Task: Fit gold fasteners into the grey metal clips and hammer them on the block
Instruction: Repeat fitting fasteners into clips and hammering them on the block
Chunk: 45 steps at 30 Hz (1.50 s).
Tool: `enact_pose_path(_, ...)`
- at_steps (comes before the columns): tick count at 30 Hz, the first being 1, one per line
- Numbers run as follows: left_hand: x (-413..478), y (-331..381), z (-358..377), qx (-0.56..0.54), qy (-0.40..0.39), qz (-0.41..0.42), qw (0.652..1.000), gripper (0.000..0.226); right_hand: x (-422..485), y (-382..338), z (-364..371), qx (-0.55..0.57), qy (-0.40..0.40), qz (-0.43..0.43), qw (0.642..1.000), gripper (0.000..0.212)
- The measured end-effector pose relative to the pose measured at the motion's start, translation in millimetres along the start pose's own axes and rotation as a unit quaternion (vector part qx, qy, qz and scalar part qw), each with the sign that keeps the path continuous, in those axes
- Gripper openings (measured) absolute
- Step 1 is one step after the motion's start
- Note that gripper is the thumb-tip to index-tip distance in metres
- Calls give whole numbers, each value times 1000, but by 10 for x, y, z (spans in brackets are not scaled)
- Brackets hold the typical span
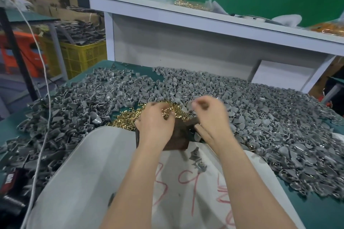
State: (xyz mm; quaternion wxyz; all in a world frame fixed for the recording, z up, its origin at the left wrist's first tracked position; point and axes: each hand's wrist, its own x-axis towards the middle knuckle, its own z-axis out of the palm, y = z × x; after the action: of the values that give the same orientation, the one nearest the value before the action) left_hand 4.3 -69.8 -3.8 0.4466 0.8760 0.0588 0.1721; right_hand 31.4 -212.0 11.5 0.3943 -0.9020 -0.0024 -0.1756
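White sack (93, 163) abuts dark block (179, 138), glinting gold fasteners (126, 119).

Grey clips (232, 98) lie in a thick heap over most of the green table (320, 210), left, right and at the back. In the middle gap sit the gold fasteners (126, 119) and the dark block (179, 135). The white sack (83, 163) in front is mostly bare. A white cord (48, 98) hangs on the left. There is open room between the heap and the shelf (186, 15)

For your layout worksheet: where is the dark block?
Head view, centre: the dark block lies between the left hand and right hand, just nearer than the gold fasteners pile.
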Motion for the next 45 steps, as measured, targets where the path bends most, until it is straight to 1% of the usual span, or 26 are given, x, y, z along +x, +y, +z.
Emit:
enact_pose_path(1, 12, -3, -27, -48, 39, -14, 998, 23, 126, 20, -86, 23, 75, 37, 996, 22)
enact_pose_path(2, 29, -15, -54, -114, 80, -31, 990, 22, 250, 45, -164, 42, 131, 80, 987, 34)
enact_pose_path(3, 34, -24, -85, -186, 120, -54, 974, 21, 348, 63, -211, 33, 147, 128, 980, 49)
enact_pose_path(4, 43, -37, -114, -259, 158, -82, 949, 20, 410, 56, -200, -10, 127, 166, 978, 64)
enact_pose_path(5, 57, -53, -144, -331, 191, -116, 917, 21, 430, 19, -130, -62, 95, 171, 979, 73)
enact_pose_path(6, 79, -69, -166, -396, 219, -157, 878, 23, 426, -35, -5, -104, 60, 143, 982, 74)
enact_pose_path(8, 128, -115, -197, -480, 260, -229, 806, 22, 362, -206, 333, -119, -27, 11, 992, 60)
enact_pose_path(9, 150, -141, -206, -507, 272, -249, 779, 21, 326, -326, 515, -109, -89, -48, 989, 49)
enact_pose_path(10, 168, -168, -210, -524, 282, -258, 761, 20, 305, -436, 707, -106, -150, -83, 979, 40)
enact_pose_path(12, 187, -204, -223, -535, 301, -266, 743, 20, 314, -630, 1074, -132, -226, -107, 959, 37)
enact_pose_path(15, 198, -214, -222, -544, 320, -264, 730, 26, 372, -828, 1460, -217, -266, -78, 936, 43)
enact_pose_path(17, 194, -217, -213, -537, 325, -259, 734, 25, 413, -862, 1601, -267, -276, -53, 922, 43)
enact_pose_path(18, 191, -219, -208, -533, 326, -259, 736, 25, 422, -858, 1637, -275, -267, -46, 922, 39)
enact_pose_path(20, 188, -219, -204, -531, 325, -266, 736, 23, 429, -819, 1662, -257, -223, -53, 939, 19)
enact_pose_path(21, 191, -211, -204, -533, 324, -269, 734, 23, 436, -788, 1656, -240, -205, -55, 947, 8)
enact_pose_path(22, 193, -203, -203, -535, 323, -271, 732, 23, 447, -757, 1634, -219, -192, -55, 955, 5)
enact_pose_path(24, 191, -190, -194, -534, 322, -267, 734, 23, 484, -694, 1546, -160, -170, -39, 972, 11)
enact_pose_path(26, 194, -183, -190, -532, 320, -261, 739, 22, 521, -653, 1395, -85, -144, -25, 986, 11)
enact_pose_path(29, 194, -172, -181, -524, 308, -249, 754, 22, 547, -579, 1121, 2, -146, -8, 989, 8)
enact_pose_path(32, 169, -121, -137, -506, 255, -231, 791, 21, 505, -449, 882, 21, -156, 9, 988, 7)
enact_pose_path(34, 138, -91, -113, -490, 220, -215, 816, 22, 467, -364, 771, -15, -157, 19, 987, 10)
enact_pose_path(36, 119, -74, -115, -465, 202, -194, 840, 21, 431, -296, 676, -81, -166, 25, 983, 21)
enact_pose_path(38, 105, -77, -134, -411, 197, -160, 876, 21, 386, -262, 554, -88, -156, 35, 983, 22)
enact_pose_path(41, 101, -87, -141, -324, 169, -75, 928, 23, 273, -256, 329, 30, -148, 44, 987, 15)
enact_pose_path(43, 96, -85, -109, -270, 105, -23, 957, 25, 180, -281, 182, 90, -164, 31, 982, 11)
enact_pose_path(45, 87, -83, -54, -214, 25, 15, 976, 24, 94, -313, 65, 115, -183, 18, 976, 10)
